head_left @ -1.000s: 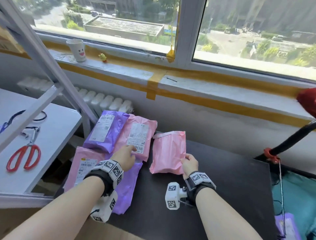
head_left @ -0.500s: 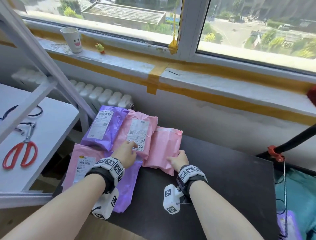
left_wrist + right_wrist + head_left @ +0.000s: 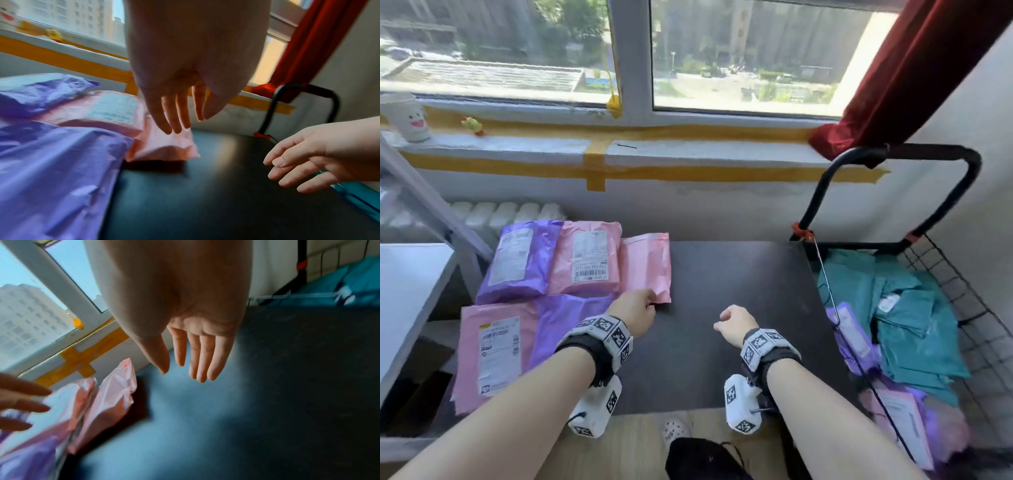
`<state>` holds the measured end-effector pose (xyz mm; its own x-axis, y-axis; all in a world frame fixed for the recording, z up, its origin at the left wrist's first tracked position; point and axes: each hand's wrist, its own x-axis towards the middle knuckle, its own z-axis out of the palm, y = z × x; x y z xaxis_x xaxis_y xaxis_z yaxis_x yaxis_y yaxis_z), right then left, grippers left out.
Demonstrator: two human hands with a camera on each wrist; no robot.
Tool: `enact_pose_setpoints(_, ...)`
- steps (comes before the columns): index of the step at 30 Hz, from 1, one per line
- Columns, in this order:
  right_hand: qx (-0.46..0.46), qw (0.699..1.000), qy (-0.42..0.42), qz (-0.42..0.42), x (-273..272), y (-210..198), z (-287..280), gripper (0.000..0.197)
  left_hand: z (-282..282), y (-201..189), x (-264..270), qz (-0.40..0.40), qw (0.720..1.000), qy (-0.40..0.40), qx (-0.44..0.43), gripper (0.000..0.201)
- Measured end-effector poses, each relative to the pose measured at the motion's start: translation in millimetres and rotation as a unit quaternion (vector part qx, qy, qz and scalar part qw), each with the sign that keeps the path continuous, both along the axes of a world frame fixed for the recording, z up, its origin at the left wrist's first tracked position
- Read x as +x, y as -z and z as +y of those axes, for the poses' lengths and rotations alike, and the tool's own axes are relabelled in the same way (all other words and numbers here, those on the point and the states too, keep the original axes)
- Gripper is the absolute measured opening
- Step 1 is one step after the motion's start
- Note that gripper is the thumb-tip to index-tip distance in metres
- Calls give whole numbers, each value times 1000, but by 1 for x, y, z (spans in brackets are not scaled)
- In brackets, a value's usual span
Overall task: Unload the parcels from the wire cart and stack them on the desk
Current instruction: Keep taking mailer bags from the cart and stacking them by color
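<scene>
Hovering over dark desk (image 3: 722, 291): left hand (image 3: 633, 313), fingers relaxed and holding nothing, near plain pink parcel (image 3: 647, 267); right hand (image 3: 736, 325) likewise slack, empty, further right.

1. Daylight enters through the window (image 3: 517, 51); the head view is bright.
2. Below the window, the dark desk (image 3: 739, 308) carries soft sheen and a shadow beside the pink parcel (image 3: 164, 146).
3. Both wrist views are motion-blurred; straight lines bow toward the edges.
</scene>
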<state>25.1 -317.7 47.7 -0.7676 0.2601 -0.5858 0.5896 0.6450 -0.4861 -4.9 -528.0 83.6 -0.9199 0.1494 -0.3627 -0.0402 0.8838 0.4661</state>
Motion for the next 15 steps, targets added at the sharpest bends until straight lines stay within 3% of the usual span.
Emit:
enact_pose_setpoints(4, 41, 999, 7, -13, 74, -9, 34, 26, 49, 4, 37, -17, 997, 73, -8, 35)
enact_pose_setpoints(8, 58, 996, 72, -11, 147, -22, 85, 15, 117, -2, 81, -23, 985, 170, -13, 36)
enact_pose_setpoints(15, 63, 986, 155, 0, 226, -29, 172, 5, 223, -10, 134, 3, 964, 265, -25, 32)
